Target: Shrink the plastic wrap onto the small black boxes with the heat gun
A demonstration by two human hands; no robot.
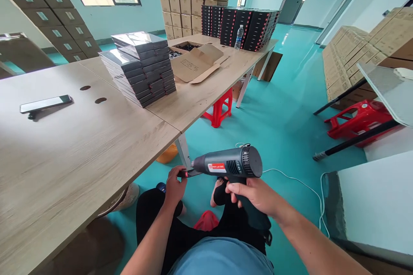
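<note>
A long pale wood-grain table [64, 150] fills the left side, with a slim black smartphone [45, 104] lying flat on it. Farther along, a squared stack of glossy black flat boxes [138, 68] stands back from the table's edge, probably placed there to stay clear of the working space below. The seated person works just past the table's corner, over their black-trousered knees [161, 219], where the edge leaves little room on the left. The left hand [174, 187] has its fingers [172, 176] curled closed around a small, flat dark box [189, 173], the task's thing, which sticks out rightward just under the nozzle tip. That grip seems chosen to keep the fingers behind the nozzle's line. Beyond, a red plastic stool [217, 107] sits on the teal floor under the table. The right hand [254, 197] has its fingers [238, 189] wrapped closed around the handle of a black heat gun [227, 163], aimed left at the small box. Its thin white power cord [290, 178] trails right across open floor, toward a long bank of tan cardboard cartons [351, 60].
</note>
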